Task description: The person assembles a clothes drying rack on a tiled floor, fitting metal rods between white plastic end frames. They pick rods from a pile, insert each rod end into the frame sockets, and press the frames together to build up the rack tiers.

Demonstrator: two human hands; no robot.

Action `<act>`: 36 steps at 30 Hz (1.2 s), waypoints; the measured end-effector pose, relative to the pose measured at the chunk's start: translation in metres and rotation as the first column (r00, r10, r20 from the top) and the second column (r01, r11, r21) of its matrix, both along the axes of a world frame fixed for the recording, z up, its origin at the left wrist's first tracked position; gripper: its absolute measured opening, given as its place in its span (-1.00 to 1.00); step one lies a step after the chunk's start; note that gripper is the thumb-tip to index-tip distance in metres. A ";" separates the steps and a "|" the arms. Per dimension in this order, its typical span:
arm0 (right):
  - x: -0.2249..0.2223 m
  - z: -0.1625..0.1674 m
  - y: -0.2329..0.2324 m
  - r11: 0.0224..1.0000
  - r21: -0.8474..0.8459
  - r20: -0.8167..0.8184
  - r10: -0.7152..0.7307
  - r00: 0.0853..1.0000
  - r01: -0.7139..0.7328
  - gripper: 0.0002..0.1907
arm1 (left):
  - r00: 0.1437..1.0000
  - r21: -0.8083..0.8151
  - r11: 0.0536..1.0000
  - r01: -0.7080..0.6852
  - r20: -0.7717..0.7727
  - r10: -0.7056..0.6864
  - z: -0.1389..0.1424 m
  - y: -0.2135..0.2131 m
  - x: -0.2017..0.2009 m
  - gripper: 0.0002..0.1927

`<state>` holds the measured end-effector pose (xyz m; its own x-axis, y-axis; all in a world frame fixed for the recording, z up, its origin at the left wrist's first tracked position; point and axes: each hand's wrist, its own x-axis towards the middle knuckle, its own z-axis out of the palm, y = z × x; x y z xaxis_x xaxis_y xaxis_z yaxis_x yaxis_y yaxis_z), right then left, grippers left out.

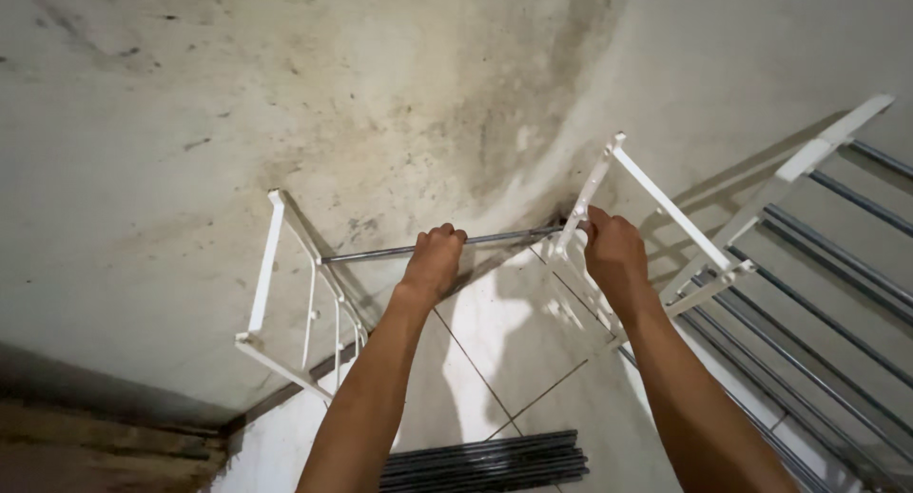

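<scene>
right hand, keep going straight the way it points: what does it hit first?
The right hand points up and slightly left, at the white side frame where the metal rod joins. It already seems to touch that joint; past it, the stained wall. Depth is unclear.

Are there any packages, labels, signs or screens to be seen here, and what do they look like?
None in view: no package, label, sign or screen.
What shows instead: the left hand grips a grey metal rod.
The right hand is at the rod's end on a white side frame.
A bundle of dark rods lies on the tiled floor.
</scene>
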<state>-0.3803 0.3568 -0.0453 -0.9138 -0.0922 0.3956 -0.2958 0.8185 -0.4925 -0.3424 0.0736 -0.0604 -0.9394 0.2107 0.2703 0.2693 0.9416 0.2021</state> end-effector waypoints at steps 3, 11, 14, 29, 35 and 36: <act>0.008 0.015 -0.011 0.997 0.052 0.139 -0.068 0.988 0.062 -0.74 | 1.000 0.024 0.999 -0.028 0.009 0.028 0.003 -0.013 0.011 -0.68; 0.009 0.010 -0.017 0.995 0.073 0.053 0.058 0.997 -0.061 -0.77 | 0.981 -0.088 0.980 -0.179 -0.093 0.171 0.014 -0.049 0.041 -0.76; 0.005 0.001 -0.016 0.990 0.117 0.051 0.069 0.996 -0.074 -0.81 | 0.967 -0.140 0.957 -0.253 -0.074 0.244 0.021 -0.057 0.052 -0.71; 0.020 -0.012 -0.046 0.982 0.041 0.039 0.181 0.983 -0.182 -0.69 | 0.701 -0.204 0.671 -0.712 -0.177 0.690 0.031 -0.077 0.088 -0.73; 0.022 -0.017 -0.053 0.975 0.017 0.035 0.219 0.975 -0.220 -0.71 | 0.589 -0.177 0.563 -0.807 -0.167 0.791 0.026 -0.093 0.101 -0.75; 0.022 -0.017 -0.053 0.976 0.005 0.051 0.218 0.975 -0.218 -0.71 | 0.573 -0.160 0.551 -0.819 -0.168 0.802 0.025 -0.095 0.104 -0.76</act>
<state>-0.3584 0.3035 -0.0627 -0.8897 -0.2952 0.3484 -0.4431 0.7424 -0.5025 -0.2383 -0.0217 -0.0350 -0.7207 -0.5754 0.3867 -0.6238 0.7816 0.0004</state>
